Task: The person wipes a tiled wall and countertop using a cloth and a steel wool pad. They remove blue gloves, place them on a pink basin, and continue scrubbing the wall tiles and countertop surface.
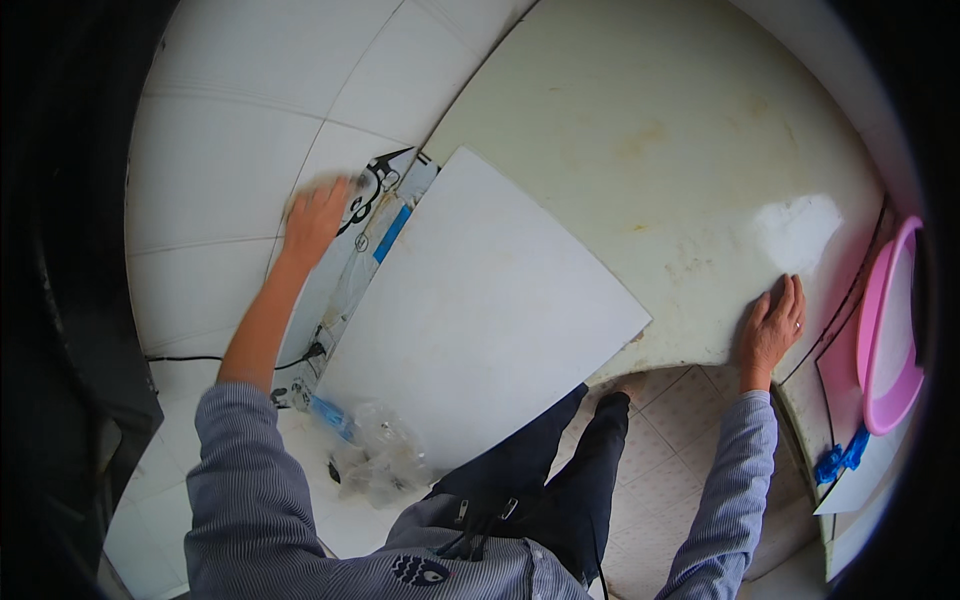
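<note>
My left hand (316, 221) reaches up to the white wall tiles beside a panel with black printed drawings (367, 199). The hand is motion-blurred, with something beige and dark blurred at its fingertips; what it is, I cannot tell. My right hand (776, 322), a ring on one finger, rests palm down on the pale green countertop (585, 127) near its curved front edge, holding nothing. Between the hands, a large white board (487, 300) lies over the counter's left part, its lower edge by my body. The countertop bears yellowish-brown stains.
Clear plastic bags (382, 450) and a blue strip (332, 417) lie at lower left, near a black plug and cable (315, 351). Blue tape (392, 234) runs beside the board. At the right are a pink plastic basin (874, 337) and a blue plastic bag (841, 457).
</note>
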Motion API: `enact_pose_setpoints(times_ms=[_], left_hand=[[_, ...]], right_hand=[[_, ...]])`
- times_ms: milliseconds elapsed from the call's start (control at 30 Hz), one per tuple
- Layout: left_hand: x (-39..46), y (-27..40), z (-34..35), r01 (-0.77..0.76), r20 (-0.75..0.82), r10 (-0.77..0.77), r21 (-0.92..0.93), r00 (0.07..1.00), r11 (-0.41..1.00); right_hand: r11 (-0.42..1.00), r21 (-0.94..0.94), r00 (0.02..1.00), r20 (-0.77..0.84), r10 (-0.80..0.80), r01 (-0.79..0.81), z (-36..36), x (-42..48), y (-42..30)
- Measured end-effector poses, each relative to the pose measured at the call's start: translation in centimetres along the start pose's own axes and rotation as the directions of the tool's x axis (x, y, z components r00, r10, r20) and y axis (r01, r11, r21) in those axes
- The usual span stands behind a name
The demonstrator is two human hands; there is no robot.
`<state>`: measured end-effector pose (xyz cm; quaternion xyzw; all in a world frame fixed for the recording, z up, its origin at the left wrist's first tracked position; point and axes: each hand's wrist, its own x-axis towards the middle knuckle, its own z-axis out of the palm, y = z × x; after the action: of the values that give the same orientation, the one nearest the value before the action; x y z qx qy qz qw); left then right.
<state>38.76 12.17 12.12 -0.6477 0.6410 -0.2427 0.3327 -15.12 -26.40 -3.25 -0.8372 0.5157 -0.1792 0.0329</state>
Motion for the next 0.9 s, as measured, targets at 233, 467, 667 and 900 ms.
enact_pose_setpoints(times_ms=[233,467,667,900], left_hand=[[-1.4,0.0,-1.0,-0.038,0.050,0.038,-0.011,0.998,0.999],[3.0,1.4,-0.7,0.110,0.188,-0.095,-0.073,0.978,0.991],[-5.5,1.6,-1.3,-0.003,0.239,0.002,0.004,0.971,1.000],[0.3,-4.4,-8.0,0.250,0.186,-0.249,0.018,0.950,0.968]], right_hand=[[0.999,-0.027,1.000,-0.010,0.029,-0.029,0.3,0.0,0.2],[0.997,-0.069,0.999,0.019,0.038,-0.036,-0.1,-0.2,0.7],[0.999,-0.034,1.000,0.019,0.024,-0.023,-0.1,0.1,0.3],[0.999,0.021,0.999,0.024,0.041,-0.042,-1.1,0.3,0.1]])
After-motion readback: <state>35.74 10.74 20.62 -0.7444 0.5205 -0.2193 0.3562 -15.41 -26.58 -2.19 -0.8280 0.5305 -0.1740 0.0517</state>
